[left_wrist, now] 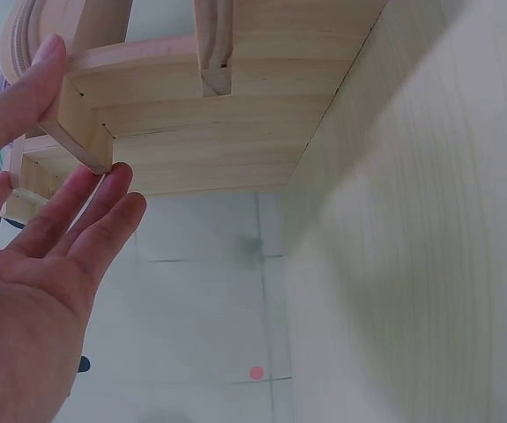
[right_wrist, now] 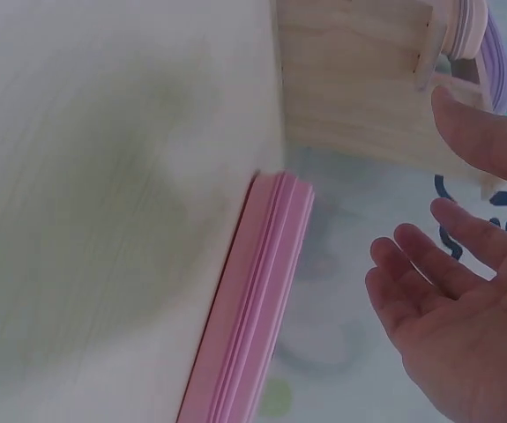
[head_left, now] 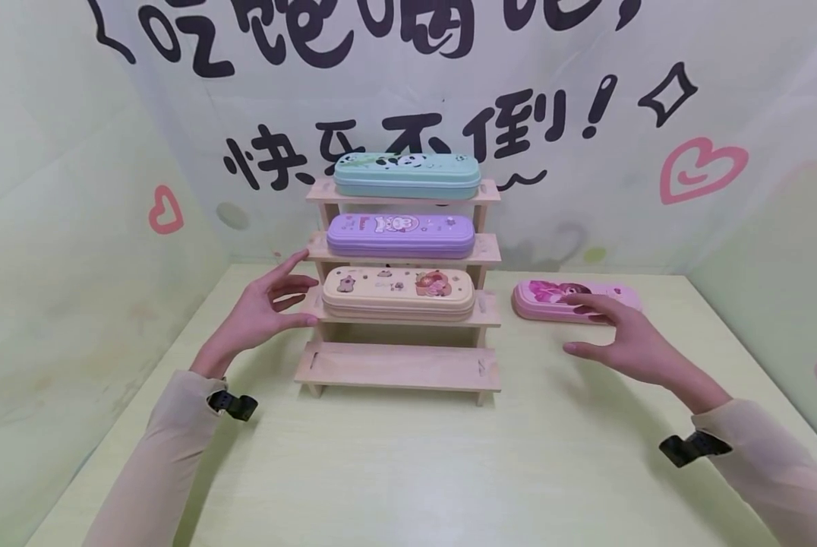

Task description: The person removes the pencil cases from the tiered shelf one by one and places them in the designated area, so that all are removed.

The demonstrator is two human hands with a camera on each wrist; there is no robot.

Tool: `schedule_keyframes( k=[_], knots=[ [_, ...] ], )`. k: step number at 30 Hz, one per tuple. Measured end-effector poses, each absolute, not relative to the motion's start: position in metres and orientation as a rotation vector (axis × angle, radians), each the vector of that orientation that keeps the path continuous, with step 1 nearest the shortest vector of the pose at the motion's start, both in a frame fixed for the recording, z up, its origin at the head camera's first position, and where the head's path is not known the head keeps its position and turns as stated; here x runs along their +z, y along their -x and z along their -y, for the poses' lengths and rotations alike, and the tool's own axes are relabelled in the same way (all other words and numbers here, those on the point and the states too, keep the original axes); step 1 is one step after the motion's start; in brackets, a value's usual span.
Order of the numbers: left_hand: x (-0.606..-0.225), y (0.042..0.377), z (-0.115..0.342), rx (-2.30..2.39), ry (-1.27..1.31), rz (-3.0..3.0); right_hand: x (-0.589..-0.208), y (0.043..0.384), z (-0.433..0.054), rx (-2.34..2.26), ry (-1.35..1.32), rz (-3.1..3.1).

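My left hand (head_left: 266, 304) is at the left side of a stepped wooden display shelf (head_left: 395, 365). Its thumb and fingers (left_wrist: 108, 211) grip the end of one board, the thumb at the front and fingertips at the back corner. On that board lies a cream pencil case (head_left: 398, 292) with cartoon prints. A purple pencil case (head_left: 400, 235) and a mint panda pencil case (head_left: 407, 176) lie on the boards above. My right hand (head_left: 627, 338) hovers in front of a pink pencil case (head_left: 528, 300) on the table, fingers spread and holding nothing; a gap shows between them.
The lowest shelf board (head_left: 395, 366) shows bare wood. A pale table (head_left: 381, 471) extends in front of and beside the shelf. Behind it hangs a white sheet (head_left: 279, 220) with black lettering and pink hearts. Black straps (head_left: 234, 405) sit at both wrists.
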State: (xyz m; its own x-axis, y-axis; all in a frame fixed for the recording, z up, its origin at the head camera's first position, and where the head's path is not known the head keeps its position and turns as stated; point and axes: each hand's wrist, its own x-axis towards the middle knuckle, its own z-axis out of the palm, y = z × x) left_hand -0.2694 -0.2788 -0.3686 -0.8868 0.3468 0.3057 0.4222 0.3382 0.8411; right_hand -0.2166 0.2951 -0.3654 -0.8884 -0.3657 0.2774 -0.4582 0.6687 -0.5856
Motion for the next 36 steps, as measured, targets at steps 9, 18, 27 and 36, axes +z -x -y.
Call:
schedule_keyframes(
  k=[9, 18, 27, 36],
  knots=[
    [-0.37, 0.269, 0.279, -1.621, 0.711, 2.502, -0.35, 0.214, -0.251, 1.091, -0.738, 2.77],
    [-0.371, 0.268, 0.279, -1.61, 0.708, 2.51, -0.336, 0.22, -0.212, 1.099, -0.708, 2.792],
    [-0.37, 0.268, 0.278, -1.628, 0.716, 2.5, -0.329, 0.23, -0.179, 1.14, -0.724, 2.776],
    [-0.369, 0.268, 0.279, -1.624, 0.718, 2.497, -0.331, 0.239, -0.16, 1.133, -0.761, 2.713]
  ],
)
